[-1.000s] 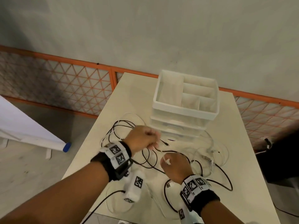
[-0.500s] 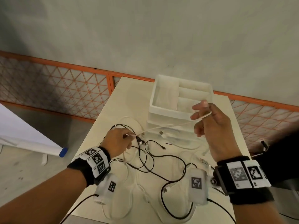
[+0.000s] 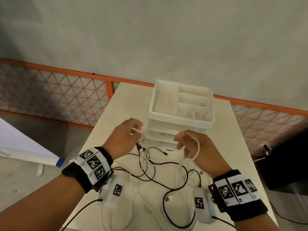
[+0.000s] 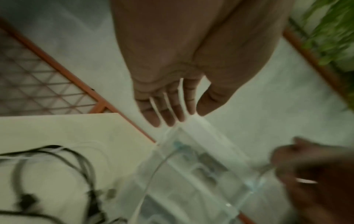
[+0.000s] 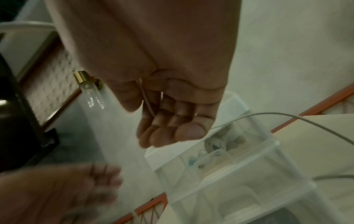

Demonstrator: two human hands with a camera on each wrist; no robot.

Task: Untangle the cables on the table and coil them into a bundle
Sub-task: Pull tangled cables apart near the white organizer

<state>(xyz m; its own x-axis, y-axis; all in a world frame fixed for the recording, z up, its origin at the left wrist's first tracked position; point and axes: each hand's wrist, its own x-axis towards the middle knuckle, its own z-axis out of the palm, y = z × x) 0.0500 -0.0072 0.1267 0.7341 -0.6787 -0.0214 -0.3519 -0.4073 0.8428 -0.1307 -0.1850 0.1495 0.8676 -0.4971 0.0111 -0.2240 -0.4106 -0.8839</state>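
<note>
A tangle of black cables (image 3: 150,165) and faint white cables lies on the cream table (image 3: 126,100) in front of me. Both hands hover above it, close together. My left hand (image 3: 135,129) pinches one end of a white cable (image 3: 198,148) between thumb and forefinger. That cable runs in a loop round the back of my right hand (image 3: 180,142). In the right wrist view it crosses the palm (image 5: 147,103) under the curled fingers of that hand (image 5: 168,125). In the left wrist view the left fingers (image 4: 172,109) are fairly straight and blurred.
A white drawer organizer (image 3: 181,120) with open top compartments stands just beyond my hands. A black USB plug (image 3: 167,199) lies near the table's front. An orange mesh fence runs behind the table, and a dark object (image 3: 286,164) sits to the right.
The hands had drawn the white cable taut between them; now they have come together by the organizer. The right hand has dropped, and the cable loops round it.
</note>
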